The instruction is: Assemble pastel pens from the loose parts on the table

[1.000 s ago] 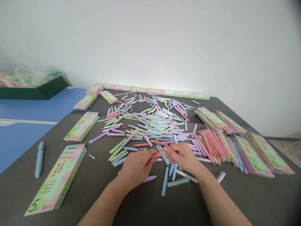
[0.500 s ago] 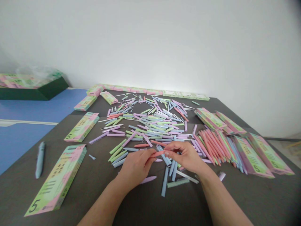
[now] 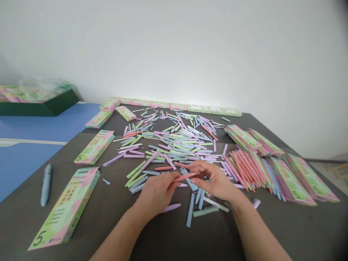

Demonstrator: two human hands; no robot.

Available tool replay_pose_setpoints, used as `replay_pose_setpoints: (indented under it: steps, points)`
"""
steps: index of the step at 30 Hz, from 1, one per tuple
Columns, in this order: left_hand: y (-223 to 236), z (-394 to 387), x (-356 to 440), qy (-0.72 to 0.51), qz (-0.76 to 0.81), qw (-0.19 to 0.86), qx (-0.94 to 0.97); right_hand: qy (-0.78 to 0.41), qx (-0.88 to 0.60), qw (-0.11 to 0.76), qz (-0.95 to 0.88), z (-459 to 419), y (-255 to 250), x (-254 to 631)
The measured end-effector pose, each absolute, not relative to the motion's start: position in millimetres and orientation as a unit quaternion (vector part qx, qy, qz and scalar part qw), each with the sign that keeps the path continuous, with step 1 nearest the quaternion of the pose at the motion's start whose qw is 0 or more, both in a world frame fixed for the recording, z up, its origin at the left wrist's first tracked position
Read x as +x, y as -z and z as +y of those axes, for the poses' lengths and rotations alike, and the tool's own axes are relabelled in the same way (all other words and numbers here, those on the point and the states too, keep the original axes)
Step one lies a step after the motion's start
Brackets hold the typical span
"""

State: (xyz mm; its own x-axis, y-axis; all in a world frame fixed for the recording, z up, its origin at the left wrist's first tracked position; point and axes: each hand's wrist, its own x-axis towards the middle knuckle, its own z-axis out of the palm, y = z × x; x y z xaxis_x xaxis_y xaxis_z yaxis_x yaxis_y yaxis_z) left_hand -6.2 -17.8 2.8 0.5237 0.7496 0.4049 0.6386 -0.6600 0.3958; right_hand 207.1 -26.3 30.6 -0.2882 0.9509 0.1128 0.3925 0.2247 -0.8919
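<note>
My left hand pinches a coral-red pen barrel between thumb and fingers. The barrel points right, its far end lying between the thumb and fingers of my right hand. Those fingers are parted and look loose around that end; whether they still touch it is hard to see. Beneath and around both hands lie loose pen parts in blue, green and purple, among them a blue barrel and a grey-green one. A purple piece lies beside my left wrist.
Several pastel pen boxes line the left side, with more boxes at the right. A row of assembled-looking red pens lies right of my hands. A blue pen is far left. A dark green tray stands on a blue table.
My right hand's fingers have parted from their pinch on the red barrel, showing more of its right end. My left hand keeps its hold in nearly the same place.
</note>
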Motion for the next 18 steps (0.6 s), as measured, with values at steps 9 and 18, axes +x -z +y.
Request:
replay_pose_setpoints:
  steps: [9,18]
  points:
    - [-1.6,-19.4,-5.7,-0.275,0.406,0.09,0.867,-0.393,-0.502,0.321,-0.7,-24.0,-24.2,204.8]
    - [-5.1,-18.9,-6.1,-0.252,0.429,0.118,0.86,-0.399,-0.482,0.35,-0.698,-25.7,-26.0,202.6]
